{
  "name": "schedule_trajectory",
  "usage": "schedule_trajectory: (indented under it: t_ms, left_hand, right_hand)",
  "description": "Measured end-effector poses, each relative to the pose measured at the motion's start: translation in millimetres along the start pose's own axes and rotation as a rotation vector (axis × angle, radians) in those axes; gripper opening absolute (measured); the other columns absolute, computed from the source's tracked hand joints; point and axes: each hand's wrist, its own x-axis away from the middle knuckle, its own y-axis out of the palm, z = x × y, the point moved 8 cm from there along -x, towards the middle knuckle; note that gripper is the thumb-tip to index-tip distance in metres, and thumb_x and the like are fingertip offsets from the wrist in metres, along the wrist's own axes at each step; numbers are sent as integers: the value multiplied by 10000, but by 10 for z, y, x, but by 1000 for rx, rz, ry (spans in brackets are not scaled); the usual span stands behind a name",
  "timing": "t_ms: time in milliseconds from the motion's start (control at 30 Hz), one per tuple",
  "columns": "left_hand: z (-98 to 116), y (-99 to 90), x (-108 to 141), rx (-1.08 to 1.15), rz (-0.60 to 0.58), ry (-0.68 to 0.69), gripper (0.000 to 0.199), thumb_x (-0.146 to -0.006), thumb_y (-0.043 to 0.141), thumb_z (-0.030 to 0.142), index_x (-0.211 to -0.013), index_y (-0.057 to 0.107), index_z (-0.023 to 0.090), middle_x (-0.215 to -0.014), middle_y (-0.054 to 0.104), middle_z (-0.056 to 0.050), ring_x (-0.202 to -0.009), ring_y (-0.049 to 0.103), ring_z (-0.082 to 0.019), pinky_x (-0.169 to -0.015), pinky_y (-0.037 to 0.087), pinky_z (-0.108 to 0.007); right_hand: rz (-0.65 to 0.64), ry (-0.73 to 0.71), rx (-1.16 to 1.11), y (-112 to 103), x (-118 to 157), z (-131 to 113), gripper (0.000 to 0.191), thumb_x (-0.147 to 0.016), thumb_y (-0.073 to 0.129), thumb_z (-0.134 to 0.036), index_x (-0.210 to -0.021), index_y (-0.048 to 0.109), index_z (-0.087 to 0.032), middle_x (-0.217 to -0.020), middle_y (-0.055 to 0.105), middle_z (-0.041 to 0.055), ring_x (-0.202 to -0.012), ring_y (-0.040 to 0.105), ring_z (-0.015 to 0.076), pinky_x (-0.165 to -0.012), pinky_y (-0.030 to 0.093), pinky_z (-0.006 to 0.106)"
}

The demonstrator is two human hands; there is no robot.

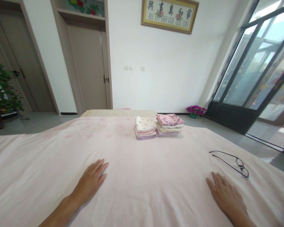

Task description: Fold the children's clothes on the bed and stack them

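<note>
My left hand (pixel 91 179) lies flat on the pale pink cloth (pixel 142 189), fingers stretched out and holding nothing. My right hand (pixel 226 192) also rests palm down on the cloth, its fingers a little apart and nothing in them. Just beyond the right hand lies a pair of dark-framed glasses (pixel 239 167) with the temples unfolded. Farther off, two stacks of folded cloths stand side by side. The left stack (pixel 145 127) has a white patterned piece on top; the right stack (pixel 169 124) is topped by a pink one with dark lettering. Both hands are apart from the stacks.
The pink cloth covers a wide flat surface, with a cream-covered piece (pixel 118 113) behind its far edge. Purple flowers in a pot (pixel 195 111) stand on the floor by the glass door (pixel 251 72). A leafy plant (pixel 3 91) is at the left, near closed doors (pixel 88 63).
</note>
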Motion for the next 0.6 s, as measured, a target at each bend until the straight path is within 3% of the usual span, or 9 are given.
schedule_trajectory:
  t_ms: [333,500,600]
  left_hand:
    - [-9,7,11,18,33,1,465,-963,418,412,-1378,559,257,-1463,520,-57,-1378,438,-236,-1160,350,-435]
    - [-22,2,-3,23,45,2,463,-962,420,436,-1368,569,269,-1454,531,-44,-1365,455,-238,-1153,365,-434]
    - [-34,22,-35,15,46,-10,465,-960,421,434,-1365,573,263,-1453,532,-40,-1357,465,-235,-1151,371,-425]
  right_hand:
    - [-81,88,28,-281,45,-162,490,-867,372,-398,-1263,594,-212,-1431,517,157,-1375,409,351,-1073,346,592]
    - [-46,79,19,-253,70,-153,496,-857,400,-431,-1276,588,-245,-1410,541,146,-1359,431,361,-1054,367,598]
    - [4,121,38,-200,74,-116,537,-893,336,-402,-1352,533,-206,-1435,519,147,-1362,433,343,-1082,348,578]
